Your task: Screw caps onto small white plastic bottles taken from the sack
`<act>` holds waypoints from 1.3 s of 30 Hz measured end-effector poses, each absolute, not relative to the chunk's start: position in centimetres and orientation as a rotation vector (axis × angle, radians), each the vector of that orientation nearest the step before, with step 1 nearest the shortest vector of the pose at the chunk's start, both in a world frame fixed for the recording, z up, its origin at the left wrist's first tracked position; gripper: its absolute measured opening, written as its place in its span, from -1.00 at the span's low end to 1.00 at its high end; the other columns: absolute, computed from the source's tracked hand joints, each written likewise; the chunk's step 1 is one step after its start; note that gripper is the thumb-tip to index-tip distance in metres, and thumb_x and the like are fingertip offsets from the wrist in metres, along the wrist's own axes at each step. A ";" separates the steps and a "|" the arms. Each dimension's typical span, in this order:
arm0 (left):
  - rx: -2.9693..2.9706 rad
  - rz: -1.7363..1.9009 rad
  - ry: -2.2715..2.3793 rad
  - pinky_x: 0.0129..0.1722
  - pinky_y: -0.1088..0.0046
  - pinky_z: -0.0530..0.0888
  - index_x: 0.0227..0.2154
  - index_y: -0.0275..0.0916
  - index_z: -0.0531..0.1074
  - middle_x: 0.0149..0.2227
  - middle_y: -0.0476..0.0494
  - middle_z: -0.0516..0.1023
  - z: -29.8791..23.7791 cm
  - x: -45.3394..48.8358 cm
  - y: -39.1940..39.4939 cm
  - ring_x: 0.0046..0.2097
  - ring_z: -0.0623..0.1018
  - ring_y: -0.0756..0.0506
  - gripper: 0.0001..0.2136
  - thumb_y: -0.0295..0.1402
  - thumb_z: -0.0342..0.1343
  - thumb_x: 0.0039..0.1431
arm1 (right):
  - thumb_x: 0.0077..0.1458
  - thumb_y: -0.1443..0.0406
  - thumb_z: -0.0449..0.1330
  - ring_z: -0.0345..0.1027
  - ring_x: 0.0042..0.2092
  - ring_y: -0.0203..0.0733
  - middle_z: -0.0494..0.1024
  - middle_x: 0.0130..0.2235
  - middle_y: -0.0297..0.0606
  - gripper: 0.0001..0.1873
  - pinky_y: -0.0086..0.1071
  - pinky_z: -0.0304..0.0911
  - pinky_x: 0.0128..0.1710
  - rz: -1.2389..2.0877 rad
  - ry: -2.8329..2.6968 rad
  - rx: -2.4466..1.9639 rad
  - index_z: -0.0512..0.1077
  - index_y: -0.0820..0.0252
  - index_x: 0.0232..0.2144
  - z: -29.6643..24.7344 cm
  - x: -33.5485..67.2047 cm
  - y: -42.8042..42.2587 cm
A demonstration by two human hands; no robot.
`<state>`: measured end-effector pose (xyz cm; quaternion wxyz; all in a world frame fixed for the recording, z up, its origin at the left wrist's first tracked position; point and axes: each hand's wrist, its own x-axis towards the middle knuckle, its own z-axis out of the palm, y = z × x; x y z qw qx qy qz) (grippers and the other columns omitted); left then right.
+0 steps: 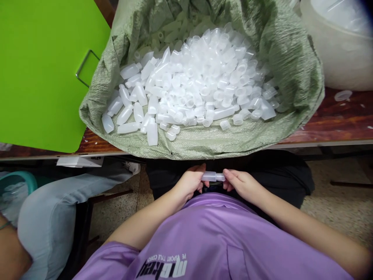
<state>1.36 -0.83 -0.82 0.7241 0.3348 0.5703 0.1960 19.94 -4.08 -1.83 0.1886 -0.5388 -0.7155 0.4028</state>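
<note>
A small translucent plastic bottle (212,176) lies sideways between my two hands, low in the view just under the table edge. My left hand (190,182) is closed around its body end. My right hand (240,183) pinches its neck end with closed fingers. Above them, a green woven sack (204,140) lies open on the table. It holds a heap of several similar white bottles (192,85).
A bright green board (37,74) with a metal handle (86,68) covers the table's left. A white tub (340,50) stands at the back right, a loose cap (343,95) beside it. Another person's leg in light jeans (58,214) is at my left.
</note>
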 end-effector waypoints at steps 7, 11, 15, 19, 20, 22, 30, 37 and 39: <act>0.726 0.437 1.264 -0.75 0.56 0.12 -0.58 -0.27 0.27 -0.73 0.07 0.30 -1.0 1.3 -0.8 -0.77 0.08 0.12 -0.63 -0.09 -0.11 0.18 | 0.24 0.13 -0.13 0.43 -0.42 -0.21 0.53 -0.43 -0.22 -0.61 -0.34 0.36 -0.40 1.044 -2.054 -1.510 0.42 0.19 -0.35 -2.1 19.4 -4.3; 0.726 0.440 1.267 -0.75 0.55 0.13 -0.58 -0.26 0.27 -0.73 0.07 0.30 -1.4 1.1 -1.0 -0.77 0.07 0.12 -0.62 -0.06 -0.10 0.17 | 0.13 0.09 0.05 0.42 -0.19 -0.09 0.52 -0.20 -0.09 -0.66 -0.23 0.34 -0.21 0.908 -2.098 -1.441 0.40 0.21 -0.20 -2.0 19.3 -4.2; 0.735 0.402 1.257 -0.75 0.56 0.12 -0.57 -0.25 0.25 -0.75 0.08 0.28 -1.4 1.1 -1.2 -0.77 0.09 0.11 -0.61 -0.02 -0.08 0.14 | 0.26 0.16 -0.18 0.38 -0.48 -0.26 0.48 -0.51 -0.29 -0.58 -0.40 0.32 -0.47 1.143 -1.995 -1.497 0.40 0.18 -0.41 -2.0 19.1 -4.0; 0.755 0.429 1.305 -0.74 0.55 0.12 -0.57 -0.25 0.26 -0.75 0.08 0.28 -1.3 1.2 -1.1 -0.76 0.09 0.11 -0.66 -0.11 -0.07 0.16 | 0.18 0.10 -0.03 0.40 -0.21 -0.11 0.50 -0.22 -0.08 -0.64 -0.24 0.32 -0.23 0.886 -2.158 -1.421 0.39 0.23 -0.20 -1.8 19.3 -3.9; 0.769 0.427 1.318 -0.74 0.55 0.11 -0.58 -0.25 0.27 -0.76 0.08 0.28 -1.2 1.2 -1.1 -0.76 0.11 0.10 -0.68 -0.13 -0.07 0.16 | 0.15 0.10 0.01 0.38 -0.19 -0.06 0.49 -0.20 -0.04 -0.64 -0.20 0.29 -0.20 0.769 -2.256 -1.369 0.39 0.25 -0.19 -1.7 19.4 -3.8; 0.784 0.401 1.325 -0.74 0.56 0.11 -0.58 -0.25 0.26 -0.77 0.08 0.27 -1.1 1.2 -1.2 -0.75 0.16 0.09 -0.70 -0.17 -0.07 0.15 | 0.14 0.12 0.01 0.36 -0.28 -0.07 0.49 -0.33 -0.08 -0.67 -0.19 0.25 -0.24 0.657 -2.386 -1.263 0.41 0.26 -0.31 -1.6 19.5 -3.8; 0.738 0.534 1.261 -0.72 0.57 0.12 -0.60 -0.23 0.23 -0.81 0.13 0.21 -0.6 1.5 -1.4 -0.75 0.20 0.08 -0.78 -0.28 0.01 0.09 | 0.11 0.10 -0.07 0.12 -0.55 -0.33 0.23 -0.62 -0.38 -0.61 -0.44 0.09 -0.54 1.161 -1.969 -1.305 0.14 0.15 -0.66 -2.7 17.5 -4.5; 0.666 0.539 1.298 -0.73 0.57 0.20 -0.60 -0.27 0.24 -0.76 0.09 0.22 -2.3 1.6 -0.8 -0.76 0.11 0.12 -0.68 -0.16 -0.04 0.15 | 0.20 0.11 -0.28 0.19 -0.57 -0.30 0.29 -0.63 -0.35 -0.51 -0.43 0.16 -0.55 1.305 -1.770 -1.622 0.23 0.17 -0.60 -4.8 16.3 -3.5; 0.576 0.490 1.257 -0.68 0.52 0.30 -0.44 -0.29 0.30 -0.64 0.03 0.35 -2.6 1.6 -0.6 -0.74 0.15 0.12 -0.65 -0.06 -0.06 0.15 | 0.18 0.06 -0.17 0.32 -0.45 -0.23 0.43 -0.49 -0.26 -0.56 -0.39 0.21 -0.44 1.269 -1.782 -1.734 0.35 0.21 -0.44 -4.5 17.1 -2.9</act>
